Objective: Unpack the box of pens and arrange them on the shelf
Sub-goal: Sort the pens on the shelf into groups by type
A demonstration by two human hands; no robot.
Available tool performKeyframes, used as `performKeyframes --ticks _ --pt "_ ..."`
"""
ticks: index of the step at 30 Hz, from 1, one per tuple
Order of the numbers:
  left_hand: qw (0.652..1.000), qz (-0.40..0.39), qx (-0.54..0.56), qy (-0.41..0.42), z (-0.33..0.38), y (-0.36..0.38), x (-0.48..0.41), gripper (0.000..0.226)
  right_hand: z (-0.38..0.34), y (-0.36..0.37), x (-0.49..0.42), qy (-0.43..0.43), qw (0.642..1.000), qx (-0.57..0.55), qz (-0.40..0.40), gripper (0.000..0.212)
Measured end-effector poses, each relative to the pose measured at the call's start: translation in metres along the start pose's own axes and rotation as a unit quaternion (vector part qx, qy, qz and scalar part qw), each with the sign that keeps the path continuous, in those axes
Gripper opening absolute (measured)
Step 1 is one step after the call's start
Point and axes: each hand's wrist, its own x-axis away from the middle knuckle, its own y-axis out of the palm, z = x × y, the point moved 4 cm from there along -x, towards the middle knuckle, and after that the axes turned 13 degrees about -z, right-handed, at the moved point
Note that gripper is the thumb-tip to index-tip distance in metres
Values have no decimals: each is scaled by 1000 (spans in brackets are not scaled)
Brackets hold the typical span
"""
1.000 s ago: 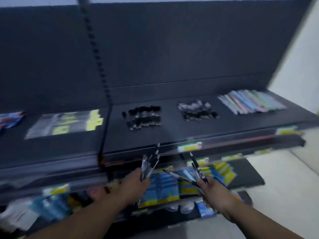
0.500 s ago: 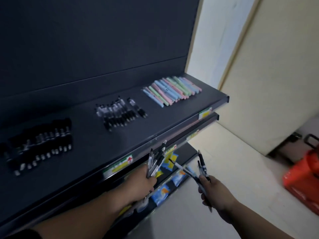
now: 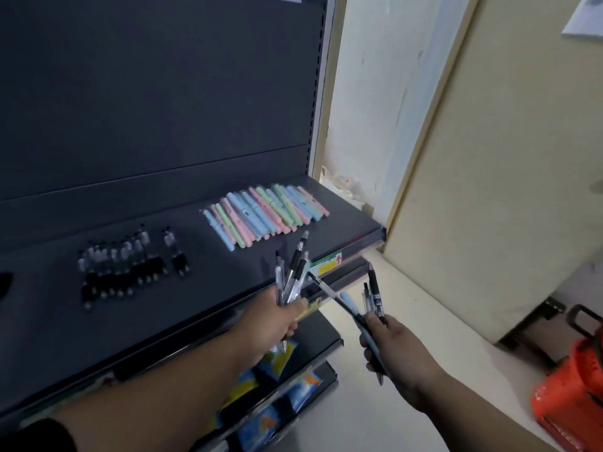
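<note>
Two bunches of clear-barrelled black-grip pens: one (image 3: 291,278) gripped in left hand (image 3: 277,321), one (image 3: 365,308) in right hand (image 3: 394,350), beside dark metal shelf (image 3: 202,288).

Matt metal, glossy plastic
The dark grey metal shelf (image 3: 212,288) looks matt; clear-barrelled plastic pens (image 3: 291,283) and pastel plastic pens (image 3: 264,213) show a slight sheen.
</note>
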Motion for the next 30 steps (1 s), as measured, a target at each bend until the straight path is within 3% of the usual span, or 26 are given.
performKeyframes --ticks 8,13,19,22,23,26,30 --pt "983 95 160 1 46 34 -45 33 -50 -68 -43 -61 995 27 -80 35" --pt "961 150 230 19 61 25 -51 35 -67 -36 -68 -89 985 21 -148 33" --pt "933 202 297 25 55 -25 -57 33 -87 25 -94 -90 974 51 -201 53" --pt "932 223 284 17 49 -60 -63 59 -104 51 -110 -106 967 51 -226 64" --pt "933 228 278 13 48 -71 -66 59 -108 58 -115 -107 965 55 -235 65" --pt "934 233 269 9 50 -100 -76 39 -120 77 -126 -82 962 14 -261 51" --pt "939 221 262 2 53 -121 -87 39 -125 90 -139 -43 960 -70 -268 28"
